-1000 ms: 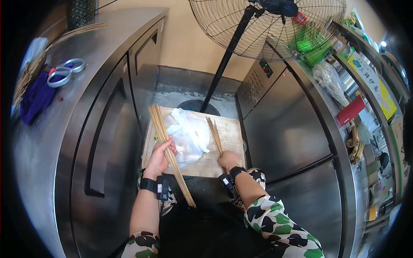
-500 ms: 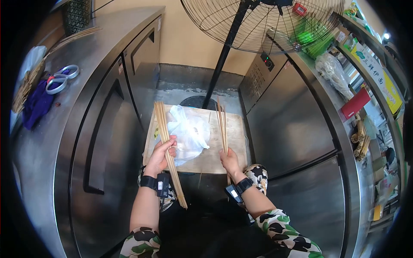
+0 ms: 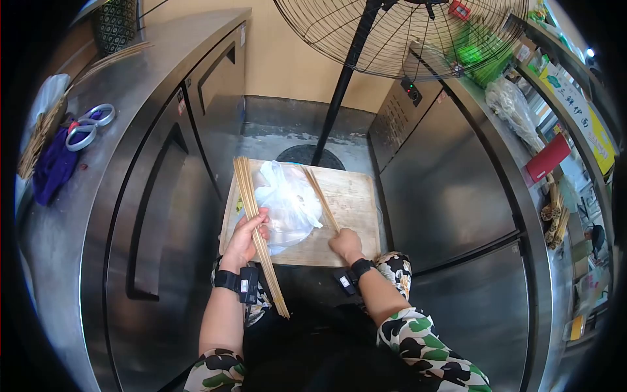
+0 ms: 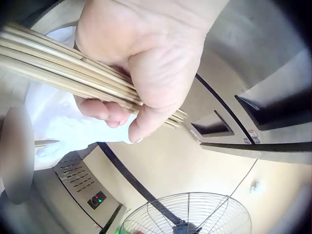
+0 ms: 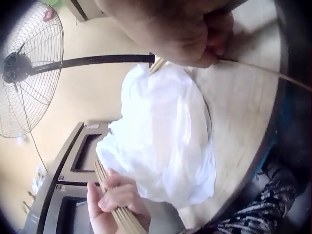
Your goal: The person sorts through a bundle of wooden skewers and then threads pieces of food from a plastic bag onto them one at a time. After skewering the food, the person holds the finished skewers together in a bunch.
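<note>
My left hand grips a thick bundle of bamboo skewers, which slants from over the board's left side down toward my lap. In the left wrist view the thumb and curled fingers close round these skewers. My right hand holds a thinner bunch of skewers at the board's front edge, their far ends leaning toward the back. A thin stick sticks out behind that fist in the right wrist view. Between the hands a knotted white plastic bag lies on the wooden board.
Steel cabinets flank the board on both sides. A standing fan rises behind it. Scissors and a purple cloth lie on the left counter. Skewer bundles and a red box are on the right counter.
The right hand lifted its skewers nearly upright, then lowered them to slant back over the board, with fewer skewers fanned out. The left hand keeps its bundle almost in place.
</note>
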The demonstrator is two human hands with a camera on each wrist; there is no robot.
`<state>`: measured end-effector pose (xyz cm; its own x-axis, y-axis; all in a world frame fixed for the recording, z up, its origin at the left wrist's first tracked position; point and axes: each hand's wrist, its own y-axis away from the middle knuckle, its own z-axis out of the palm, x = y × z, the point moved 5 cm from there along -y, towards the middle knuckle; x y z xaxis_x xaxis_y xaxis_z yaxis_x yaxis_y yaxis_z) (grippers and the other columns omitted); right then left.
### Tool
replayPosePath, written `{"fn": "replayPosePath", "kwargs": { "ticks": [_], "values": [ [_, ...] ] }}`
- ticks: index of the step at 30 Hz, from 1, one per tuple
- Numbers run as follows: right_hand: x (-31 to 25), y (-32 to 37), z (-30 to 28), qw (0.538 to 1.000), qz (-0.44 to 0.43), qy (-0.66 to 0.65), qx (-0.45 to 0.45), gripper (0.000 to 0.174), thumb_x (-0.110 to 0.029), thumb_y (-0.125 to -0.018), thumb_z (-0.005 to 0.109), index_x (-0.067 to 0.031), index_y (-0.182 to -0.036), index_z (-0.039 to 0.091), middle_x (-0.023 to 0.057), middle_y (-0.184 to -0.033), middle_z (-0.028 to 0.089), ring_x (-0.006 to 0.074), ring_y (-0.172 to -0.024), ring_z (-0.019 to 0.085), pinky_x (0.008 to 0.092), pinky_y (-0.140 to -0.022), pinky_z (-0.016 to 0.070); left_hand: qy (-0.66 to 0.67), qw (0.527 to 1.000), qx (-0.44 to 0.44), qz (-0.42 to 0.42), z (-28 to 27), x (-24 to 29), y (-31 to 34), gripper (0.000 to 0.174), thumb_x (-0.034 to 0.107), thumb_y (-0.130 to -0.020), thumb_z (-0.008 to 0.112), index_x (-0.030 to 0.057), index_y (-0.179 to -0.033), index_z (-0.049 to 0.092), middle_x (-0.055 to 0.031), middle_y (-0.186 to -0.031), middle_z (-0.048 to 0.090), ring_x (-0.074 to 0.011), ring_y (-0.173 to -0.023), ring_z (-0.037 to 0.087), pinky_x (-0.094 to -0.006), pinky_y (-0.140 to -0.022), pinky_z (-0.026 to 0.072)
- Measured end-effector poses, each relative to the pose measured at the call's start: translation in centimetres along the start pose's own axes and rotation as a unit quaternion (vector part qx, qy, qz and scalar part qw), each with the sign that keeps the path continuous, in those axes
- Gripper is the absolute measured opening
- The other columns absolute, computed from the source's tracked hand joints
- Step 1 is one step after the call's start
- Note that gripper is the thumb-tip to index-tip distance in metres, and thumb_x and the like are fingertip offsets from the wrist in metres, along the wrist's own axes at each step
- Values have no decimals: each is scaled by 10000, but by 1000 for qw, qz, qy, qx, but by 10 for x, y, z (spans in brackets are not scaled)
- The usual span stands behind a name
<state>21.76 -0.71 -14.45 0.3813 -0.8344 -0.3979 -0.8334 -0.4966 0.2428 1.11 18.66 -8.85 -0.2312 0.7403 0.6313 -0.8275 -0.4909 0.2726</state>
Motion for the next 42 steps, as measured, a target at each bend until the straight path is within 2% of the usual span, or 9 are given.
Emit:
{"fn": "replayPosePath", "kwargs": {
  "ticks": [5, 10, 14, 17, 21, 25, 29, 37, 42],
  "values": [
    [7, 11, -13, 999, 36, 19, -10, 313, -273, -680, 642, 2, -826, 677, 224, -872, 663, 353, -873, 642, 397, -812, 498, -12, 1000, 12, 6, 1, 0, -2, 160, 133, -885, 611, 68, -1025, 571, -23, -825, 531, -77, -596, 475, -236, -556, 434],
    [46, -1, 10, 982, 48, -182, -23, 186, -205, -738, 645, -21, -737, 616, 132, -698, 641, 211, -598, 598, 316, -533, 473, -3, 1000, 25, 2, 3, 3, 5, 157, 129, -876, 625, 72, -1012, 571, -27, -826, 535, -70, -584, 465, -226, -544, 426],
    [66, 27, 13, 866, 126, -449, -180, 139, -149, -863, 580, -58, -761, 554, 33, -591, 549, 95, -456, 464, 231, -374, 331, -8, 1000, 11, 2, -3, 2, 3, 201, 126, -876, 626, 62, -1056, 565, -48, -876, 572, -59, -570, 451, -212, -536, 415],
    [54, 55, -3, 758, 117, -618, -171, 150, -169, -932, 526, -58, -834, 551, 8, -580, 510, 115, -483, 473, 241, -415, 364, -28, 999, -10, -18, 9, 2, 7, 265, 131, -879, 620, 44, -1120, 551, -84, -970, 606, -49, -565, 441, -197, -526, 401],
    [-35, 102, -55, 594, 9, -774, -221, 162, -221, -952, 511, -58, -947, 512, 43, -763, 550, 185, -723, 563, 302, -682, 479, -65, 993, -82, -46, 28, -2, 11, 345, 164, -901, 590, 20, -1207, 521, -126, -1094, 614, -41, -572, 429, -179, -522, 388],
    [-99, 154, -42, 549, -80, -707, -438, 171, -219, -954, 498, -51, -987, 509, 86, -828, 581, 241, -800, 602, 360, -733, 497, -67, 986, -143, -54, 37, -2, 20, 464, 288, -924, 560, 18, -1290, 469, -146, -1181, 590, -38, -576, 406, -167, -532, 376],
    [-102, 224, 26, 493, -3, -618, -612, 119, -169, -958, 499, -116, -1065, 495, 25, -759, 518, 203, -760, 589, 337, -688, 514, -58, 976, -200, -56, 39, 2, 29, 612, 416, -904, 557, 24, -1350, 407, -159, -1243, 561, -19, -569, 382, -144, -529, 351],
    [-110, 213, 29, 547, -3, -580, -604, 112, -239, -968, 493, -128, -962, 484, -11, -688, 446, 142, -666, 518, 268, -606, 458, -61, 989, -133, -21, 27, 12, 40, 235, 169, -840, 672, 80, -1004, 529, 2, -800, 549, 6, -493, 384, -150, -452, 311],
    [-72, 197, -6, 753, -87, -472, -450, 184, -228, -994, 432, -73, -900, 462, -22, -627, 372, 80, -556, 397, 211, -496, 366, 54, 988, -106, 93, 10, 22, 33, 204, 146, -855, 653, 105, -1007, 524, 7, -797, 550, -21, -565, 419, -175, -523, 337]
  ]
}}
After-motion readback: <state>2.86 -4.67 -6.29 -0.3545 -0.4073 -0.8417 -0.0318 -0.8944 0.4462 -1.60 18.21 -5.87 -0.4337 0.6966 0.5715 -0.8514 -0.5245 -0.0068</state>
